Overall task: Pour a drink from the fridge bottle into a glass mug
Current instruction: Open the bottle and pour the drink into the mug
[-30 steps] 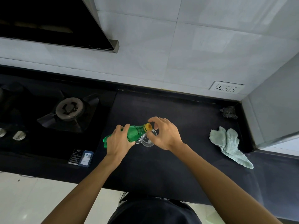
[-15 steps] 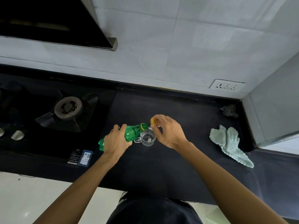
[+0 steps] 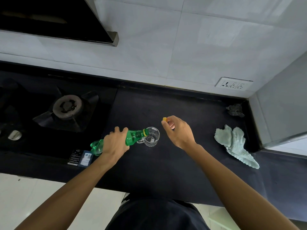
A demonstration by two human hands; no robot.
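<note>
My left hand grips a green plastic bottle around its middle. The bottle is tilted nearly flat, its uncapped mouth with a yellow ring resting over the rim of a clear glass mug. The mug stands upright on the black counter, handle towards the bottle. My right hand hovers to the right of the mug and pinches the yellow cap between its fingertips. I cannot tell whether liquid is flowing.
A gas hob with a burner lies left of the bottle, knobs at its front. A pale green cloth and a dark scrubber lie at the right, beside a wall. A socket is on the tiles.
The cap came off the bottle in my right hand, which moved right and away. My left hand tipped the bottle's mouth onto the mug's rim.
</note>
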